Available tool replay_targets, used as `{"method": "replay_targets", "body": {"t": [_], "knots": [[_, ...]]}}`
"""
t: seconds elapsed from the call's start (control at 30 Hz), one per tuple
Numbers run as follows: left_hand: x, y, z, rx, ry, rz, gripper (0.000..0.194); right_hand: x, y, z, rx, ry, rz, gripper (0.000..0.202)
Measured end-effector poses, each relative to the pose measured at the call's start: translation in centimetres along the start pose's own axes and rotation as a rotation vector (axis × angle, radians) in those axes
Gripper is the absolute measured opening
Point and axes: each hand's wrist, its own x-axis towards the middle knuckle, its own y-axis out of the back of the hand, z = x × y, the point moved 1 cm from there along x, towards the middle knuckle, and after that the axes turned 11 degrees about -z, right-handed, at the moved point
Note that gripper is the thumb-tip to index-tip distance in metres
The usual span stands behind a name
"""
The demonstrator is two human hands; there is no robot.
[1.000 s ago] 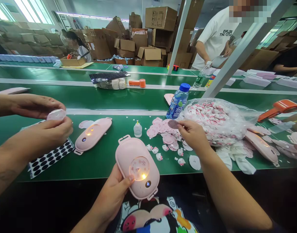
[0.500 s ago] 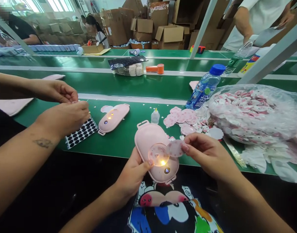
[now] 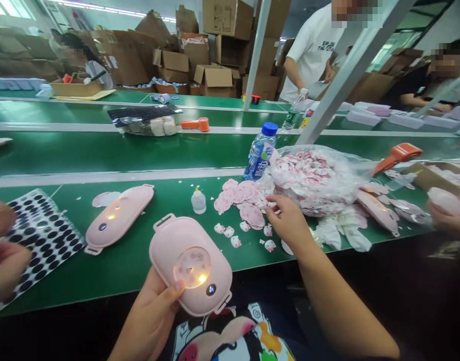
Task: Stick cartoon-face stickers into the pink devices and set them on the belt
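A pink oval device [image 3: 190,263] was gripped in the left hand [image 3: 151,316] just above the near table edge, the thumb laid at the rim of its round glowing window. The right hand [image 3: 288,220] was stretched out to the scattered pink stickers [image 3: 248,200] on the green table [image 3: 140,250] — fingertips curled among them, though whether one was pinched could not be told. A second pink device [image 3: 117,218] was lying nearby, beside a sheet of black dots [image 3: 42,235] — a co-worker's hands [image 3: 2,250] were seen over that sheet.

Bright overhead light, wide-angle edge distortion
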Motion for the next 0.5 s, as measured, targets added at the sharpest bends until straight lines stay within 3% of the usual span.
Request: {"method": "replay_targets", "body": {"t": [0.1,0.2,0.33,0.5], "knots": [[0.5,0.2,0.0,0.01,0.015,0.014,0.083,-0.5,1.2,-0.9,-0.025,0.043,0.006,0.023],[1.0,0.2,-0.2,0.005,-0.004,-0.006,0.076,-0.9,1.2,-2.7,-0.021,0.126,-0.072,0.02],[1.3,-0.1,-0.6,-0.006,-0.052,-0.047,0.073,0.1,-1.4,-5.6,-0.017,0.255,-0.249,0.032],[0.7,-0.6,-0.8,0.026,-0.065,-0.046,0.075,4.2,-6.2,-8.7,-0.05,0.234,-0.349,0.064]]}}
